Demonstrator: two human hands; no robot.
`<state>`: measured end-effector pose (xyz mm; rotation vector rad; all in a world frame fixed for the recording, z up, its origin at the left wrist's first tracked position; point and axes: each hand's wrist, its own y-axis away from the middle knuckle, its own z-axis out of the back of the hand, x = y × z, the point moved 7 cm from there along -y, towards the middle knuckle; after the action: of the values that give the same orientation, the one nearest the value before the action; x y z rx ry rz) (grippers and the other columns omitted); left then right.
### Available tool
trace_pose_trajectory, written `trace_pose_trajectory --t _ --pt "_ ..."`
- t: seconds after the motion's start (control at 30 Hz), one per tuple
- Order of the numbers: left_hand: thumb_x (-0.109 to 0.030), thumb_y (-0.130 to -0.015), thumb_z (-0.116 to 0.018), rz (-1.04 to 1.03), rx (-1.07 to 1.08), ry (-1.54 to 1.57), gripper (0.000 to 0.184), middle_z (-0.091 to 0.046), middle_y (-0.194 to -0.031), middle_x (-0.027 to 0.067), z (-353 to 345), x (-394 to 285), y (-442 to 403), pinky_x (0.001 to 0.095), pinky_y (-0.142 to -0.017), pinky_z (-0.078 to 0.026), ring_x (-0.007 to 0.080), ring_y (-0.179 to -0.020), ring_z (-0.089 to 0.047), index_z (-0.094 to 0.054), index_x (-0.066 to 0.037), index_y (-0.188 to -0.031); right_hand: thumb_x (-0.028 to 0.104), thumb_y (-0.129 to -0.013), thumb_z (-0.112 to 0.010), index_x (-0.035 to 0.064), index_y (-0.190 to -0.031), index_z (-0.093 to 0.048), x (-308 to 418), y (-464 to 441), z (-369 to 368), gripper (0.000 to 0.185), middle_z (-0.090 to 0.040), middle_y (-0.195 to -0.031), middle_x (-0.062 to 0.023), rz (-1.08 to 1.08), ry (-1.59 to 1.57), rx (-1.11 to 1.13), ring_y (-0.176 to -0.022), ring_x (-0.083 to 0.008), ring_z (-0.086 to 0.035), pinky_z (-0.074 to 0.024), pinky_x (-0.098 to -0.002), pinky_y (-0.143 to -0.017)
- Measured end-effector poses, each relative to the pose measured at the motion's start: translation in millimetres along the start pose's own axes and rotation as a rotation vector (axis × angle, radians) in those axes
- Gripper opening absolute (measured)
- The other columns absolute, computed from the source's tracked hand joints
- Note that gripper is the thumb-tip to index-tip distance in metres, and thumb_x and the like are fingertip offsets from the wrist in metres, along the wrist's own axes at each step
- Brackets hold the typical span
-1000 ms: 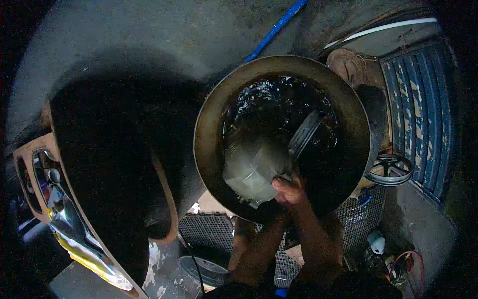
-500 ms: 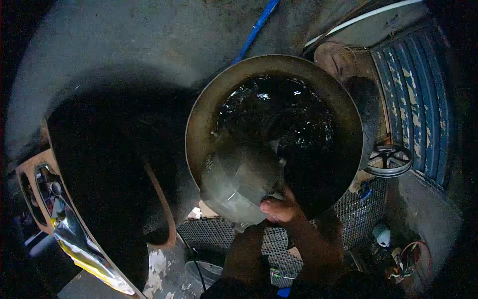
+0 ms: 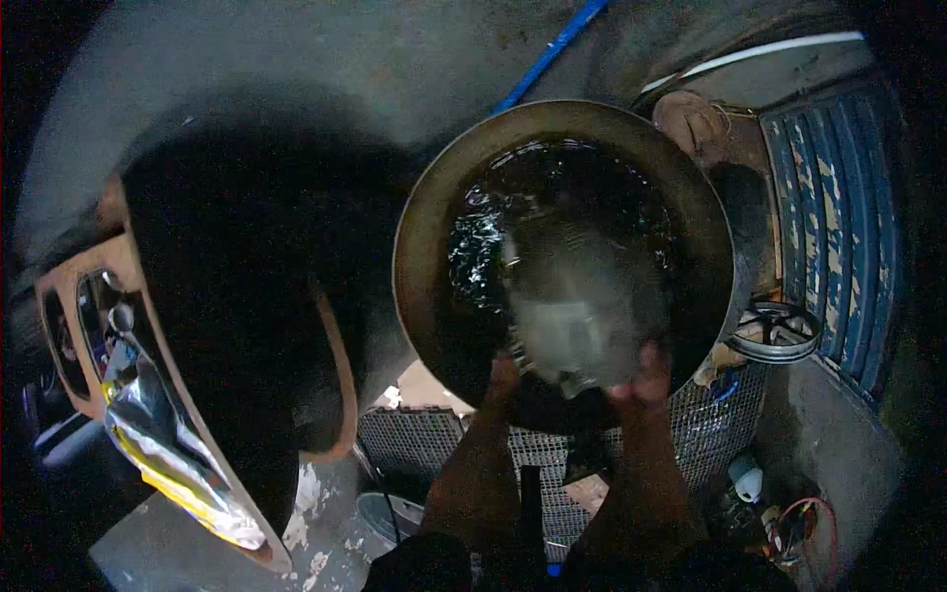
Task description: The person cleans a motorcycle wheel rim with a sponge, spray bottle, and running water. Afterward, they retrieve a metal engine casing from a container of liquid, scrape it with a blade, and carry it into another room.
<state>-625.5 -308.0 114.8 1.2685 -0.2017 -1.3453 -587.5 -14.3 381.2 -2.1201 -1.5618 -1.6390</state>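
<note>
A pale, translucent, rounded piece, perhaps plastic or glass, is in my hands over a wide round basin of dark liquid. Blur hides its exact kind, and its far end fades into the murky liquid. My right hand grips its right side near the lower edge. At its left side is my left hand, dim and smeared, with the thumb by the edge and the other fingers hidden.
Below the basin is a grey mesh crate. A spoked wheel lies to the right, near a blue slatted panel. At left stands a dark curved panel with a wooden edge. A blue bar lies beyond.
The translucent piece has moved right and farther in over the liquid. My hands, close together before, are now apart on either side of it. The view has shifted slightly.
</note>
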Motion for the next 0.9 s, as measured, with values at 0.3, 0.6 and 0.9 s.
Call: trace_pose_trajectory --t 0.3,0.6,0.9 --pt "-0.036 -0.089 -0.053 0.215 -0.003 0.544 0.051 -0.055 -0.115 0.0229 10.1 -41.6 72.4 0.0486 -0.089 -0.046 0.0381 -0.102 -0.056 -0.046 0.0 -0.125 0.026 -0.092 -0.056 0.0031 -0.131 -0.044 22.7 -12.8 53.3 0.047 -0.054 -0.125 -0.0133 0.086 -0.575 -0.085 -0.115 -0.0338 -0.051 -0.0473 -0.0496 -0.091" --pt "-0.042 -0.091 -0.053 0.316 0.083 0.908 0.057 -0.055 -0.115 0.021 1.4 -129.3 134.4 0.0485 -0.09 -0.047 0.0362 -0.102 -0.058 -0.045 0.0 -0.128 0.03 -0.09 -0.059 0.0018 -0.126 -0.049 42.4 46.9 75.8 0.047 -0.058 -0.116 -0.0112 0.002 -0.504 -0.134 -0.104 -0.0271 -0.053 -0.0462 -0.042 -0.086" --pt "-0.041 -0.096 -0.049 0.315 0.192 1.07 0.055 -0.054 -0.123 0.0183 -1.4 -271.3 268.0 0.04 -0.088 -0.051 0.028 -0.107 -0.059 -0.041 -0.003 -0.135 0.032 -0.086 -0.065 0.0006 -0.119 -0.056 106.0 63.9 18.9 0.047 -0.062 -0.104 -0.0083 -0.286 0.127 0.283 -0.089 -0.0181 -0.056 -0.0464 -0.0342 -0.076"
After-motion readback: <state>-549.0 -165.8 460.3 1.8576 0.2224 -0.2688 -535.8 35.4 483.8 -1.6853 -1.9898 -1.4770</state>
